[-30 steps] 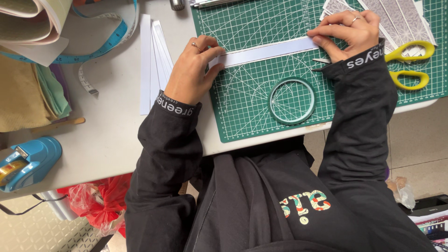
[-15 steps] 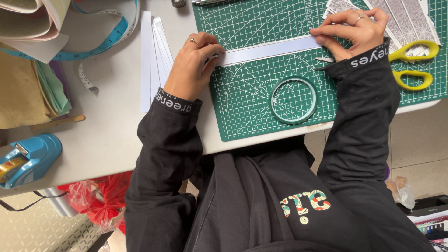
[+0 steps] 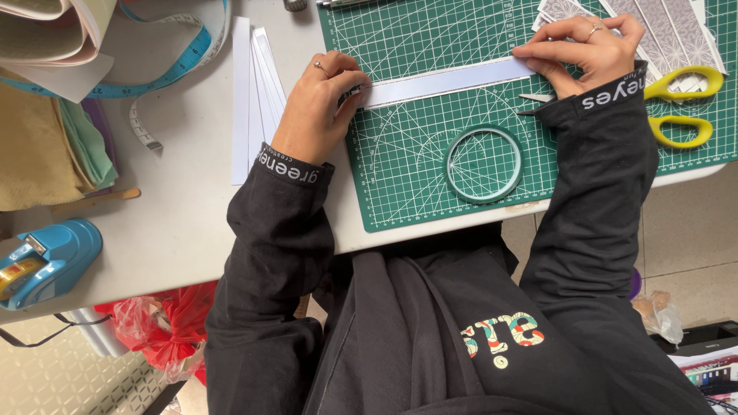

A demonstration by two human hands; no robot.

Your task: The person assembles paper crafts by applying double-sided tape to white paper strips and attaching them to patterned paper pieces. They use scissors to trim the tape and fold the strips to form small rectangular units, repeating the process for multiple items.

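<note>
A long white paper strip (image 3: 446, 81) lies across the green cutting mat (image 3: 415, 184). My left hand (image 3: 319, 104) pinches the strip's left end against the mat. At the strip's right end, my right hand (image 3: 588, 50) presses down with its fingertips. Both wrists wear black sleeves. A clear tape ring (image 3: 483, 164) sits on the mat just below the strip, between my arms.
Yellow-handled scissors (image 3: 684, 104) and patterned paper strips (image 3: 669, 31) lie at the mat's right. White paper strips (image 3: 250, 84) rest left of the mat. A blue measuring tape (image 3: 154, 81), folded fabric (image 3: 46, 146) and a blue tape dispenser (image 3: 46, 261) are at the left.
Both hands stay on the strip's ends; the view has shifted slightly, and my right hand's fingers have slid a little along the strip's right end.
</note>
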